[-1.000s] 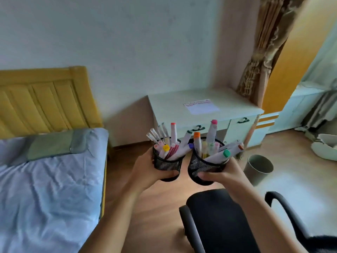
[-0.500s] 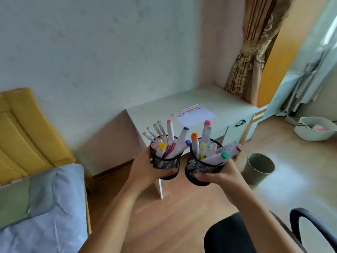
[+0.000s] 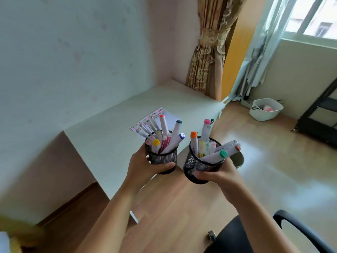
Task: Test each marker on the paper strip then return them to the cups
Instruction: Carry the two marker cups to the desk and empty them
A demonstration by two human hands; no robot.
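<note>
The person held two black mesh cups out in front, one in each hand, above the wooden floor [image 3: 182,207] and just short of the pale counter [image 3: 113,136]. The left hand [image 3: 144,165] had its grip curled round the left cup [image 3: 162,157], with the thumb laid across the near side of the mesh. The right hand [image 3: 220,176] wrapped the right cup [image 3: 198,165] low on its wall. Both grips were closed on the cups and held nothing else.

Carrying them upright made sense. Each cup was crowded with capped markers [image 3: 165,128], and several in the right cup, such as the green-capped marker [image 3: 215,156], leaned far out over the rim, so a tilt could have spilled them. The cups were close together but did not touch.

The paper strip [image 3: 172,117], with rows of colour swatches along one edge, lay flat on the counter beyond the left cup, partly hidden by its markers. By my reading no marker was out for testing, and the cups looked bound for the counter beside the paper. A black office chair [image 3: 237,234] stood at the lower right.
</note>
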